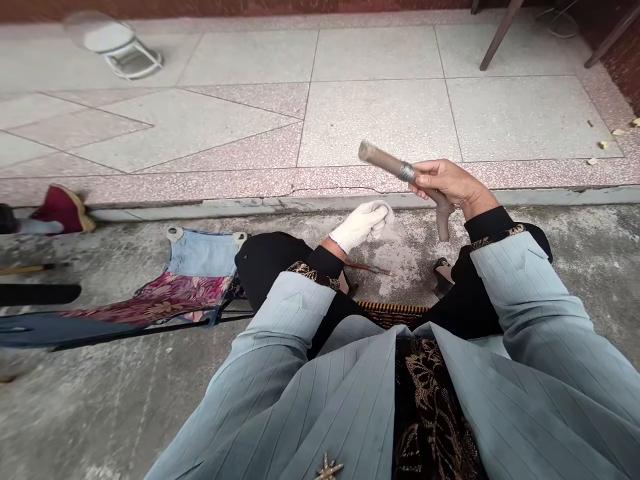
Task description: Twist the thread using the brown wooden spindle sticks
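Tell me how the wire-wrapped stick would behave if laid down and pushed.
The stick is probably stiff: it juts past the right hand without sagging. Its round body may roll, though the crooked lower end would likely check that.

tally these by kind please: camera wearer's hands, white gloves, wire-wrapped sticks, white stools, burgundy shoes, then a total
Hands: 2 (left hand, gloved; right hand, bare)
White glove: 1
Wire-wrapped stick: 1, in the right hand
White stool: 1, blurred
Burgundy shoe: 1
Total: 6
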Demonstrator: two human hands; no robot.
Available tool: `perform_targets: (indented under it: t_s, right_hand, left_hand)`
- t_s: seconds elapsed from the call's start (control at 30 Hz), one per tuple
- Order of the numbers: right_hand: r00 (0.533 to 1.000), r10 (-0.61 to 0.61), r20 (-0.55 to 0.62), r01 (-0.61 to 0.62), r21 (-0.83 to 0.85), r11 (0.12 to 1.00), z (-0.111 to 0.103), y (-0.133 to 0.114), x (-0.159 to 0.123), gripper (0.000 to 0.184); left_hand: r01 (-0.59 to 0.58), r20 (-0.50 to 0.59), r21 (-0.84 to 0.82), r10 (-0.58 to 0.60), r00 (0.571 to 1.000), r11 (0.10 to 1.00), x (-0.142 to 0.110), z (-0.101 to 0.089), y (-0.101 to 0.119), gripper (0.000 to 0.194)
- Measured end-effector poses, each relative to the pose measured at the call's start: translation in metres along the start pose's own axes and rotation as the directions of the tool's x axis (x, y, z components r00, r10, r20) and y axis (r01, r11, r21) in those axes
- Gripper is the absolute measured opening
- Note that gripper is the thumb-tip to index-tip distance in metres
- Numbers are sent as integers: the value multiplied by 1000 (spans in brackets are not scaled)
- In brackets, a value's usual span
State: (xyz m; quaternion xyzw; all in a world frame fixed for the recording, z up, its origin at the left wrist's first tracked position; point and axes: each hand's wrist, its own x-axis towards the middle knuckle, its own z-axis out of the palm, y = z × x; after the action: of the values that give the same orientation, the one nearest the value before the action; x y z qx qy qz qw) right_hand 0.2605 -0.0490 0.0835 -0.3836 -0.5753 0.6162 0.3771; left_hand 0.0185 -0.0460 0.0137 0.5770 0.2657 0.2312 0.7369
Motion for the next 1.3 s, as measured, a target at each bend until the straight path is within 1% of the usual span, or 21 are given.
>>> perform_targets:
  t_s: [0.1,0.2,0.33,0.43,0.53,0.6,0.67,0.7,0.73,0.8,0.83,0.87,0.9,0.93,0.97,1.03,1.07,1.1,1.17,1.23,1.3]
  right_hand:
    - [990,2,-142,-3,-10,1000,0,2,4,34]
    - [968,72,-242,-99,-101,990,1,6,7,30]
    - [930,123,-346,-226,-273,935,2,16,12,23]
    - [914,112,-390,-303,-473,827,2,21,16,25]
    - [919,85,-385,-355,-715,602,3,21,17,27]
    - [926,147,-349,-377,-815,439,5,20,16,26]
    - [909,313,-276,-375,-868,325,7,21,15,24]
    - [880,427,-208,-356,-884,304,8,22,14,23]
    - [832,543,-115,-329,-890,316,9,24,14,23]
    - [695,706,135,-281,-853,439,10,25,11,26]
    - [633,726,267,-271,-803,531,10,25,10,30]
    - [605,701,377,-270,-731,626,9,24,8,35]
    - [621,642,451,-272,-644,715,8,21,6,40]
    - [679,557,479,-266,-546,794,7,18,4,44]
    - [762,459,456,-250,-447,859,5,13,2,46]
    - [922,270,279,-192,-277,942,2,4,-2,44]
    - [967,199,160,-161,-221,962,1,0,-3,42]
    - [987,150,47,-139,-186,973,1,-3,-4,39]
    - [986,115,-122,-134,-163,977,0,-5,-3,35]
    - [970,122,-213,-159,-167,973,1,-2,-1,33]
    - [960,132,-248,-180,-180,967,2,4,4,31]
  left_hand:
    - [-27,-3,67,27,1000,997,0,6,1,42]
    - [-54,-10,187,57,998,981,1,8,2,39]
    - [-24,-26,356,36,999,934,2,7,1,33]
    - [-32,-22,484,48,999,874,3,8,2,30]
    - [-26,-7,625,39,999,780,3,8,6,28]
    - [-15,-9,706,29,1000,708,2,7,9,28]
    - [-5,-16,759,27,1000,651,1,5,11,28]
    - [-9,-12,773,29,1000,634,0,3,12,27]
    - [-19,-1,780,32,999,626,-1,1,12,27]
    - [-55,39,767,39,998,639,-2,-2,13,26]
    - [-71,54,742,46,998,666,-3,-3,12,25]
    - [-75,57,695,49,997,715,-3,-5,12,23]
    - [-68,45,630,51,998,773,-3,-6,11,22]
    - [-56,23,559,52,998,827,-2,-6,10,24]
    - [-45,-3,483,53,999,874,-2,-7,8,26]
    - [-33,-40,338,49,998,941,-1,-6,4,32]
    - [-34,-44,280,49,998,959,0,-5,2,34]
    - [-36,-37,229,45,998,973,0,-4,0,35]
    - [-22,-7,147,24,1000,989,1,0,-4,36]
    - [-2,10,131,1,1000,991,1,4,-6,38]
    - [12,16,144,-15,1000,990,2,8,-7,39]
